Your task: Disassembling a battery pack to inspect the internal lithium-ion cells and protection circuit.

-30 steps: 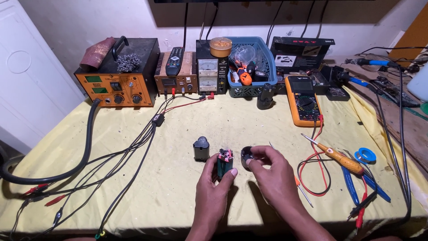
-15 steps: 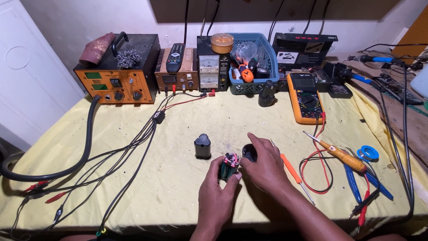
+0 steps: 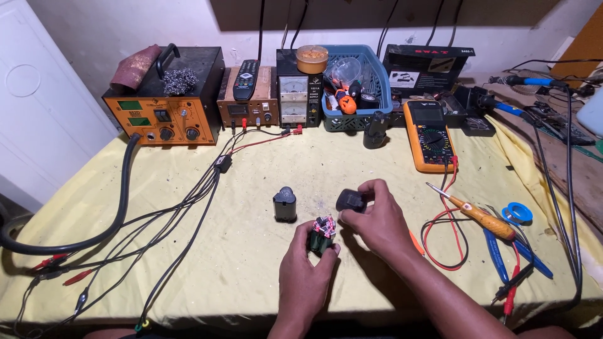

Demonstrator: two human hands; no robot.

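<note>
Two hands at work on small battery parts near the middle of the tabletop (image 3: 188, 251).

Left hand (image 3: 306, 276) is closed around a small battery pack (image 3: 322, 233), its long axis tilted up and away, the red-wired end pointing toward the far side. Right hand (image 3: 377, 220) pinches a black cap (image 3: 350, 200) just beside that end, fingers curled narrow. A dark casing (image 3: 284, 204) stands upright close by on the left. Bare yellow cloth lies open around them; cables (image 3: 188, 207) run left, a screwdriver (image 3: 471, 210) lies right.
</note>
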